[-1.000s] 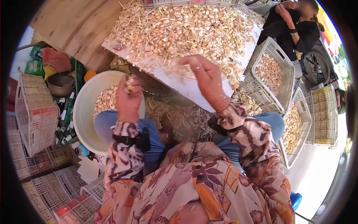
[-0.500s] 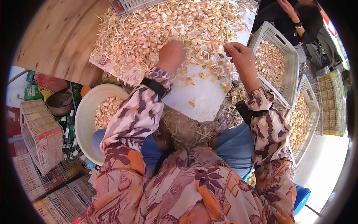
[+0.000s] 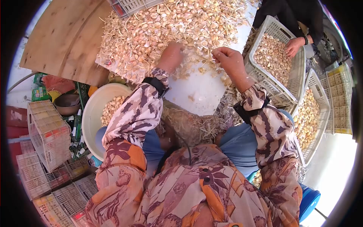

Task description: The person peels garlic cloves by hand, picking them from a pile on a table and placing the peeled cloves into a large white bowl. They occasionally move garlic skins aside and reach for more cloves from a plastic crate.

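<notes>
A broad heap of garlic cloves with dry skins and stalks covers the far part of a white tabletop. My left hand is at the near edge of the heap, its fingertips smeared by motion, so its grip cannot be made out. To the right, my right hand is held just above the scattered skins, thumb and fingers pinched together. Anything between those fingertips is too small to name. Loose skins lie on the tabletop between and below the two hands.
A pale basin holding cloves stands at the left, near stacked crates. On the right are two crates of cloves. A co-worker's hand reaches into the farther one. A wooden board lies upper left.
My right hand has moved slightly left, towards my left hand. The co-worker's hand has come down into the farther crate. The whole view has shifted a little.
</notes>
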`<state>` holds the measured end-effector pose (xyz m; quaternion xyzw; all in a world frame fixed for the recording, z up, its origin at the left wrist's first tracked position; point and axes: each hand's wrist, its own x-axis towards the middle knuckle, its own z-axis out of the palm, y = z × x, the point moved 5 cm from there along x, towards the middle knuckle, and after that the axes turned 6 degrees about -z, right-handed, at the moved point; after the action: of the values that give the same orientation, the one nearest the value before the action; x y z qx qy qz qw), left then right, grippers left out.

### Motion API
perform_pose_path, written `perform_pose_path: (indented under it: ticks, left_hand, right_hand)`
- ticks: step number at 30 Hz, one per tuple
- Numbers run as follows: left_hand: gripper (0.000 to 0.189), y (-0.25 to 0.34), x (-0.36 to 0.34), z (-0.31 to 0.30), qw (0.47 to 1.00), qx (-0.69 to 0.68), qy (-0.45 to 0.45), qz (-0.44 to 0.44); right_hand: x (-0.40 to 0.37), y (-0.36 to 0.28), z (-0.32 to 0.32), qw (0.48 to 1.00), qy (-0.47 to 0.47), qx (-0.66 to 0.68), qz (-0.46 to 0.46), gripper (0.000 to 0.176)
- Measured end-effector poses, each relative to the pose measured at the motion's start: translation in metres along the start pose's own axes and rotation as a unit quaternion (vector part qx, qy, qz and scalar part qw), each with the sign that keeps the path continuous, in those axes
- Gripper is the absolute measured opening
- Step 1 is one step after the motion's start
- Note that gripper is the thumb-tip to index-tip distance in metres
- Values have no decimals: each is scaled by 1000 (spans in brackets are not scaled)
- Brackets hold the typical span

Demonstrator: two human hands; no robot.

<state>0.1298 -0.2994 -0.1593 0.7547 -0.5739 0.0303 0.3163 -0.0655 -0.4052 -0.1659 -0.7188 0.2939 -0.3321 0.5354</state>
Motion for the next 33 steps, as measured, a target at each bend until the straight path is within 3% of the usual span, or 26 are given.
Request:
perform_pose_path:
  ticks: [1,3,4,6,9,11,13,15,18,19,20,21,22,24,26,29,33]
  left_hand:
    - [14,4,-3,-4,1000,2,-1,5]
    - [15,0,-12,-13,983,-104,16,-148]
    - [15,11,-16,-17,984,-107,15,-142]
    - [12,18,-34,-21,876,-389,-1,-287]
    - [14,73,-64,-20,837,-462,-7,-292]
    - [14,84,-80,-6,842,-459,-11,-284]
    - [13,89,-83,-2,846,-456,-12,-275]
    - [13,87,-85,3,776,-552,-15,-306]
    - [14,72,-63,-1,780,-558,20,-283]
    - [15,57,-44,-19,855,-431,22,-288]
    - [16,34,-21,-33,966,-168,8,-196]
    - [19,25,-6,-39,961,234,138,43]
    - [19,33,13,-47,952,286,109,16]
    - [19,55,45,-24,995,9,-58,-84]
    - [17,62,75,26,999,23,-37,24]
    - [17,70,99,77,989,118,-72,60]
    - [16,61,109,83,984,142,-50,100]
  right_hand:
    - [-4,0,4,1000,-9,-6,-10,23]
    - [-12,-4,8,1000,-14,-14,-22,24]
    - [-20,-8,12,999,-31,15,-11,25]
    - [-41,-21,22,993,-61,85,60,28]
    - [-61,-27,43,978,-84,178,76,30]
    - [-69,-32,45,979,-82,170,71,27]
    - [-70,-33,41,981,-81,162,63,24]
    - [-71,-29,37,978,-89,162,94,19]
    - [-70,-30,19,978,-80,175,81,17]
    - [-66,-32,4,978,-78,175,82,17]
    - [-59,-37,-19,963,-34,252,87,18]
    - [-51,-41,-37,940,11,329,91,19]
    - [-44,-46,-47,940,14,330,91,19]
    - [-36,-42,-65,897,104,403,151,14]
    - [-25,-21,-73,893,110,408,154,13]
    - [-12,-15,-79,890,123,410,158,11]
    - [-5,-6,-74,890,132,401,173,12]
